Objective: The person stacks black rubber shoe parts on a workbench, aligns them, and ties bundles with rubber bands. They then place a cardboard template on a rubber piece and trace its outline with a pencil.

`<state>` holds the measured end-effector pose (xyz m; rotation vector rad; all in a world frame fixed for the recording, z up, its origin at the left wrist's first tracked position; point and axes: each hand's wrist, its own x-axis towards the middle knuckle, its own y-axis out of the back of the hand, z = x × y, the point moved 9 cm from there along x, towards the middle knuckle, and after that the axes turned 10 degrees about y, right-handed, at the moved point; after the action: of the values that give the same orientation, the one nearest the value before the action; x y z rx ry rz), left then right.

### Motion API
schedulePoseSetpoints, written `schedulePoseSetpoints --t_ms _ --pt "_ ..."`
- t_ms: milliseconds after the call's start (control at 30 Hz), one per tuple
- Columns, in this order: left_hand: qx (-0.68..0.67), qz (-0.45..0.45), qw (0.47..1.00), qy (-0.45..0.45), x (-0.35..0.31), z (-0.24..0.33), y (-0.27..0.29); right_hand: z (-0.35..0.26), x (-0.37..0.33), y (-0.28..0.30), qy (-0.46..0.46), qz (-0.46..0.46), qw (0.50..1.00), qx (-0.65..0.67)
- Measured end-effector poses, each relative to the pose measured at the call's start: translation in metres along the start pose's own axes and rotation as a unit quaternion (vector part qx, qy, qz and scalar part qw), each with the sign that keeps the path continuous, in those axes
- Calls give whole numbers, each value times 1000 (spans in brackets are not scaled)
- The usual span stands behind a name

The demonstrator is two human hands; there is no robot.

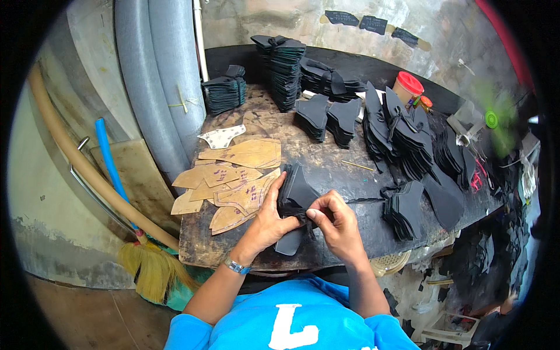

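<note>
head view: at the counter's [326, 169] near edge both hands grip a bundle of black cut pieces [294, 201]. left hand [269, 220] wraps its side, fingers pressed on it; right hand [337, 224] pinches its middle with thumb and fingertips. tan card patterns [233, 181] lie just left, black stacks [402, 134] behind.

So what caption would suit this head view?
Both hands, left hand and right hand, grip a bundle of black cut pieces beside tan cardboard patterns.
</note>
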<state>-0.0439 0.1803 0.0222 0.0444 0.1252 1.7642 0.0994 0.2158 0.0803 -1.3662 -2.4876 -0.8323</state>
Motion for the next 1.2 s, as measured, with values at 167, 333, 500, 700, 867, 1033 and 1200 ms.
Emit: schedulePoseSetpoints --t_ms 167,333,500,700,867,1033,1200 --pt "14 5 1000 -13 0 1 0 1 -2 5 -2 14 1000 -12" --pt "-37 -14 999 24 0 -5 -7 1 -3 19 28 82 995 -48" --pt "58 12 998 -2 -1 5 -4 23 -6 9 -36 113 990 76" --pt "33 1 999 7 -2 7 -3 -3 -4 7 44 33 998 -1" --pt "23 -3 1000 12 -3 5 -4 -12 1 14 96 59 988 -101" --pt "52 -1 999 6 -1 5 -6 -15 1 22 155 148 956 -202" --pt "49 -9 999 12 0 4 -5 29 -6 31 25 174 978 -116"
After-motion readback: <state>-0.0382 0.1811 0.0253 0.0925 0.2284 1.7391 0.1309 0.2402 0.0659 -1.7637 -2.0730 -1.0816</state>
